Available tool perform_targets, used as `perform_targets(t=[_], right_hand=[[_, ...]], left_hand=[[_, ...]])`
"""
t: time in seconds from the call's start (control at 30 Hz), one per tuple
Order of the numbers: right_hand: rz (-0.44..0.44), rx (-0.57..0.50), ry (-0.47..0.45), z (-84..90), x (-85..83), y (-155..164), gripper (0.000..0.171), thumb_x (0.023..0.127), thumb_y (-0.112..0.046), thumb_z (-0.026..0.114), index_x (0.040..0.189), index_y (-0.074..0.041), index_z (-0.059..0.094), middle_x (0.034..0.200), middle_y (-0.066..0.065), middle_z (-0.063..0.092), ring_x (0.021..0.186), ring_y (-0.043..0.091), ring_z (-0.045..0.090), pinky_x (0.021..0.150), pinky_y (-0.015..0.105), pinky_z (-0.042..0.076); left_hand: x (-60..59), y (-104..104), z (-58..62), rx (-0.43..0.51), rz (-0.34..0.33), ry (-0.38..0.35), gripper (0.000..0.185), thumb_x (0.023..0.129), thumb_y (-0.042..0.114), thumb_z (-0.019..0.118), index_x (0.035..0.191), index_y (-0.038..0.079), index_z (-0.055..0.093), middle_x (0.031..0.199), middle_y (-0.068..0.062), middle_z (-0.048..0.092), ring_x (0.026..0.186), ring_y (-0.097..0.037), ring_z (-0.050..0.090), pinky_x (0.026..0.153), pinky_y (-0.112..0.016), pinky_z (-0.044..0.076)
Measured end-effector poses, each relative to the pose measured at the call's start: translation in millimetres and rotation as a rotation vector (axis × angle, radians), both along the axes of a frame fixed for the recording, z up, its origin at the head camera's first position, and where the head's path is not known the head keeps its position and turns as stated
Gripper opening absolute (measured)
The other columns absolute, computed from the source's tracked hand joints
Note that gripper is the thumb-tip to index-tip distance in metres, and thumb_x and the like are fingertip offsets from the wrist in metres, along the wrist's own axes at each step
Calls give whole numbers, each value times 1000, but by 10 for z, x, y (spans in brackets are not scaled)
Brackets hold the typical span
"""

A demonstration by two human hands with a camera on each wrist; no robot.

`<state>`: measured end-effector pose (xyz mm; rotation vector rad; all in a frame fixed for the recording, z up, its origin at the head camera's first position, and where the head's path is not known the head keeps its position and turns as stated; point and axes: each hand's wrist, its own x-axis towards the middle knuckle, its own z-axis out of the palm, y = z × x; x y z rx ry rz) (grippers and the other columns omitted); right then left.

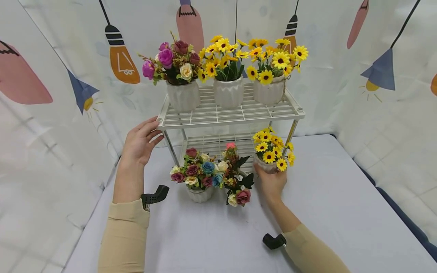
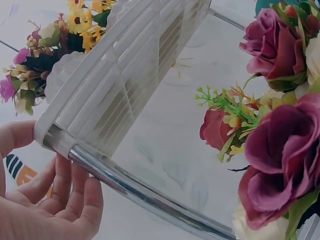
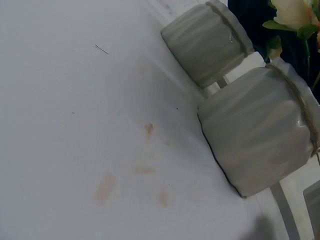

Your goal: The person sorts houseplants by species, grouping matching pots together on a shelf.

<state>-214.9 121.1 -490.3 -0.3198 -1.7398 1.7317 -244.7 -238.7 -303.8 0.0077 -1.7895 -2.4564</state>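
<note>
My left hand (image 1: 138, 142) is at the front left corner of a white two-tier wire rack (image 1: 218, 122). In the left wrist view its fingers (image 2: 75, 187) hold that corner beside the chrome leg (image 2: 150, 200). My right hand (image 1: 272, 184) grips a pale pot of yellow sunflowers (image 1: 269, 149) at the right front of the lower tier. Left of it are a leafy rose arrangement (image 1: 239, 182) and a pale pot (image 1: 200, 195) of mixed roses. The right wrist view shows two pale ribbed pots (image 3: 255, 132), one with twine at its rim; the right hand is largely out of that view.
On the top tier stand a white pot of purple and cream roses (image 1: 183, 96) and two pots of yellow flowers, one in the middle (image 1: 228, 93) and one at the right (image 1: 269, 93). A white cloth covers the table (image 1: 327, 197). A patterned curtain (image 1: 334, 76) hangs behind.
</note>
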Motion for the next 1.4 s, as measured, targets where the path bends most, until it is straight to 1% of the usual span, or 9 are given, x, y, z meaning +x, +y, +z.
perform_targets(t=[0.1, 0.27, 0.4, 0.5, 0.8, 0.97, 1.17, 1.33, 1.4], right_hand=[[-4, -26, 38, -14, -52, -30, 79, 72, -12, 97, 138, -9, 53, 119, 5, 65, 104, 15, 57, 93, 27, 45], [-2, -50, 94, 90, -50, -92, 83, 72, 3, 93, 144, -3, 51, 126, 10, 63, 109, 19, 58, 100, 29, 45], [-8, -42, 82, 48, -118, -99, 81, 71, 2, 93, 141, -2, 53, 124, 12, 65, 113, 17, 59, 104, 29, 44], [-10, -39, 65, -115, -255, -53, 82, 70, -6, 97, 141, -11, 56, 120, 6, 65, 108, 13, 58, 102, 28, 44], [-23, -75, 87, -90, -394, -69, 86, 71, -2, 95, 145, -8, 50, 137, 4, 59, 127, 16, 53, 113, 28, 35], [-57, -77, 100, -61, -430, -115, 83, 71, 6, 92, 142, -4, 52, 127, 14, 62, 114, 22, 58, 109, 30, 40], [-33, -124, 66, -54, -450, -122, 80, 71, 0, 94, 140, -10, 55, 108, 7, 64, 93, 15, 59, 95, 26, 49], [-10, -93, 58, -80, -440, -79, 85, 70, -7, 96, 142, -8, 52, 115, 10, 64, 102, 23, 61, 105, 31, 45], [-7, -61, 25, -86, -411, -58, 88, 72, -13, 97, 146, -10, 50, 126, 9, 62, 116, 23, 58, 111, 33, 40]], left_hand=[[-3, 5, 4, 2, -4, 1, 45, 100, 20, 72, 138, 2, 59, 122, -5, 63, 107, -18, 59, 97, -34, 45], [0, 5, 2, -3, -1, 1, 44, 99, 21, 72, 137, 2, 60, 121, -5, 63, 106, -18, 59, 96, -32, 47], [4, -3, -3, 0, 3, 2, 43, 99, 21, 73, 135, 3, 60, 122, -5, 63, 107, -18, 59, 96, -33, 46], [7, -6, -1, 3, 4, 2, 43, 99, 21, 73, 136, 2, 60, 122, -5, 63, 108, -19, 59, 96, -33, 46], [5, 4, 4, -4, 5, 9, 42, 100, 20, 72, 136, 2, 61, 121, -5, 63, 107, -18, 59, 97, -33, 46], [12, 3, -5, -9, 15, 4, 43, 100, 21, 72, 137, 2, 59, 120, -5, 63, 107, -18, 59, 96, -32, 47], [13, -5, -12, 13, 7, 9, 36, 100, 19, 72, 132, 4, 64, 121, -5, 64, 108, -18, 59, 97, -33, 46], [10, 1, -11, 9, 2, 13, 32, 100, 20, 72, 128, 6, 67, 121, -5, 65, 109, -19, 58, 97, -34, 45], [8, 4, -13, 11, 2, 14, 31, 99, 19, 72, 127, 7, 68, 120, -4, 65, 109, -19, 58, 98, -34, 45]])
